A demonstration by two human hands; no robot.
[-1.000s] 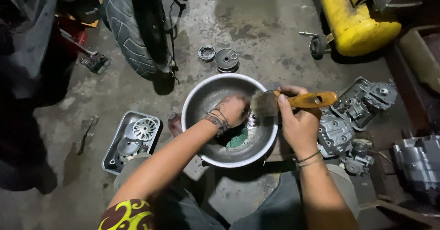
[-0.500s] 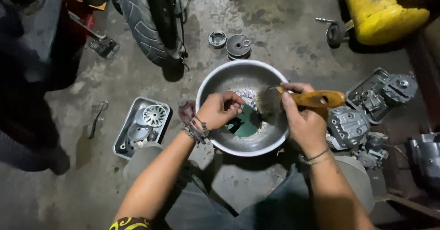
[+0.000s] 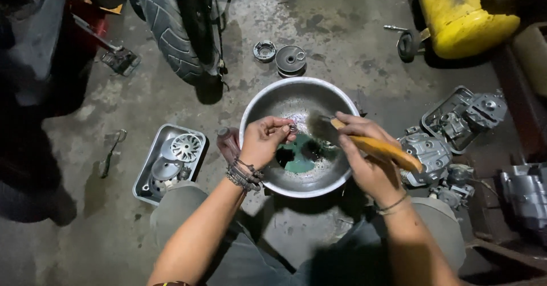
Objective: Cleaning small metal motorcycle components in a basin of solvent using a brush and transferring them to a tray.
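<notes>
A round metal basin [image 3: 268, 101] sits on the concrete floor between my knees, with dark green liquid [image 3: 299, 160] pooled at its bottom. My left hand [image 3: 263, 141] is over the basin's left side, fingers pinched on a small metal part [image 3: 292, 128]. My right hand [image 3: 362, 149] grips a paintbrush with an orange wooden handle [image 3: 379, 148]. Its bristles [image 3: 319, 127] point left and down, close to the small part.
A metal tray [image 3: 145, 175] with a fan wheel and gears lies at the left. Engine castings [image 3: 427, 152] and another tray of parts [image 3: 464, 118] lie at the right. A motorcycle tyre [image 3: 165, 27] stands behind, two round parts [image 3: 282, 58] near it, a yellow tank [image 3: 461, 15] far right.
My left hand came up out of the basin with the small part pinched. The brush tilted from level to pointing down-left towards that part.
</notes>
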